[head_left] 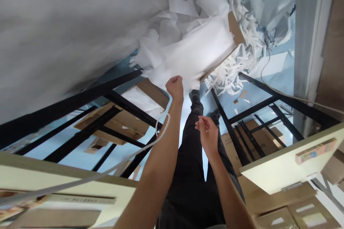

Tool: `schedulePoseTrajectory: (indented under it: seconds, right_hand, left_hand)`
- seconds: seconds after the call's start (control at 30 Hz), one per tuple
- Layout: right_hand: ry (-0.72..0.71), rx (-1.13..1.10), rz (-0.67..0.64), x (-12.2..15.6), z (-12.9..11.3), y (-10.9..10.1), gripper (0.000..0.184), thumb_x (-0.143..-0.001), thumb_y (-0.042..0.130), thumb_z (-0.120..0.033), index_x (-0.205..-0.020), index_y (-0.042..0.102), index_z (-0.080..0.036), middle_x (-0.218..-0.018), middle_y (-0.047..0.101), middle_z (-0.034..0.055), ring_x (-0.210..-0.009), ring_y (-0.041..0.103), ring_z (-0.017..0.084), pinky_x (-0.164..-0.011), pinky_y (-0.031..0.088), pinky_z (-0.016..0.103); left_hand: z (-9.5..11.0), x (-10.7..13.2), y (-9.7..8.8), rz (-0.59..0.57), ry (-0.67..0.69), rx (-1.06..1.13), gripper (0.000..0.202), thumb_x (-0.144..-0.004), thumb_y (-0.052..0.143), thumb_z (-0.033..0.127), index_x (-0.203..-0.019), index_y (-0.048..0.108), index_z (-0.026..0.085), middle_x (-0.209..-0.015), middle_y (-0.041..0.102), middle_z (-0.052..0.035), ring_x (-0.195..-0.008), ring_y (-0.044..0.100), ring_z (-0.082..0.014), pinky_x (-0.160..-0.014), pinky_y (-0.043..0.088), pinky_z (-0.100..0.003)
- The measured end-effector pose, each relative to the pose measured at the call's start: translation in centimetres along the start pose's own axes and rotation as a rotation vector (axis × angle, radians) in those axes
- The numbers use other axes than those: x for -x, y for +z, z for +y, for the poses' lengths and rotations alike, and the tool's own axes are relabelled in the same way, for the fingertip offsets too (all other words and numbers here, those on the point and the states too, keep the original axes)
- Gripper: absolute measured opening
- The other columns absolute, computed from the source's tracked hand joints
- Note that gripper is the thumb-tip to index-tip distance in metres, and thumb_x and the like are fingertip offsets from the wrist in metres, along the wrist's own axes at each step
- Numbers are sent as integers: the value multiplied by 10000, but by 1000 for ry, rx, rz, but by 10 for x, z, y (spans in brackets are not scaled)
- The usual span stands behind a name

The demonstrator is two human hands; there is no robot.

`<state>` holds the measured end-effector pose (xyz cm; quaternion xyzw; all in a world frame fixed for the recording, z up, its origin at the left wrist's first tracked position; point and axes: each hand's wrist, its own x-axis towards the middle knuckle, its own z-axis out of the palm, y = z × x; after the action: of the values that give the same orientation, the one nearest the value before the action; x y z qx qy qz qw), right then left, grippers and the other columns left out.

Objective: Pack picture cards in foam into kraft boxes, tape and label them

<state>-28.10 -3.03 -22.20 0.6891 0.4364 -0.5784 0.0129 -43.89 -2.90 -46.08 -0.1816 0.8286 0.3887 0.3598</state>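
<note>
My left hand (175, 87) is closed, fingers curled in, at the near edge of a heap of thin white sheets (193, 52). Whether a sheet edge is pinched in it I cannot make out. Lower and to the right, my right hand (207, 132) hovers over my dark trousers with its fingers loosely bent and nothing visible in them. The white sheets overlap a cardboard box, whose brown flap (235, 28) shows at their right side. A white cable (161, 136) loops beside my left forearm.
White paper-like strips (231, 75) are piled on the blue floor (279, 75). Black metal table frames (126, 105) stand on both sides, under pale tabletops (268, 175). Cardboard boxes (279, 204) lie below, and a thin cable (290, 96) crosses at right.
</note>
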Motion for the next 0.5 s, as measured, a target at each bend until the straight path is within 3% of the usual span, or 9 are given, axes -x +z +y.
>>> schedulePoseTrajectory:
  seconds: [0.1, 0.2, 0.3, 0.4, 0.5]
  right_hand:
    - [-129, 72, -29, -20, -23, 0, 308, -1073, 699, -554, -1184, 791, -282, -1133, 851, 90, -1055, 823, 281, -988, 700, 454]
    - [-268, 88, -69, -44, -47, 3, 363, -1079, 707, -561, -1299, 776, -280, -1383, 804, 123, -1331, 749, 323, -1187, 632, 520]
    - [-366, 30, -112, -71, -66, 7, 563, -1040, 778, -594, -1502, 706, -280, -1633, 674, 113, -1622, 562, 347, -1377, 473, 570]
    - [-323, -46, -188, -91, -80, 7, 890, -916, 902, -660, -1674, 580, -322, -1811, 516, 59, -1763, 376, 331, -1463, 328, 589]
    - [-295, -180, -309, -93, -91, -3, 982, -841, 929, -725, -1677, 574, -352, -1803, 538, 32, -1753, 405, 311, -1452, 352, 582]
  left_hand:
    - [25, 48, -22, 91, 90, 42, 56, -896, 667, 231, -851, 638, 217, -874, 682, -21, -964, 703, -219, -948, 591, -339]
    - [45, 95, -50, 81, 193, 131, 129, -884, 634, 246, -826, 519, 238, -885, 635, -15, -1011, 712, -212, -997, 604, -342]
    - [65, 133, -83, -52, 211, 190, 177, -870, 635, 333, -830, 485, 248, -942, 681, -50, -1124, 733, -274, -992, 634, -407]
    - [88, 163, -114, -276, 174, 166, 179, -807, 598, 414, -771, 525, 254, -954, 711, -84, -1150, 745, -326, -961, 665, -466]
    - [110, 190, -131, -425, 120, 156, 209, -750, 570, 447, -749, 645, 251, -881, 695, -105, -1034, 773, -371, -837, 690, -522]
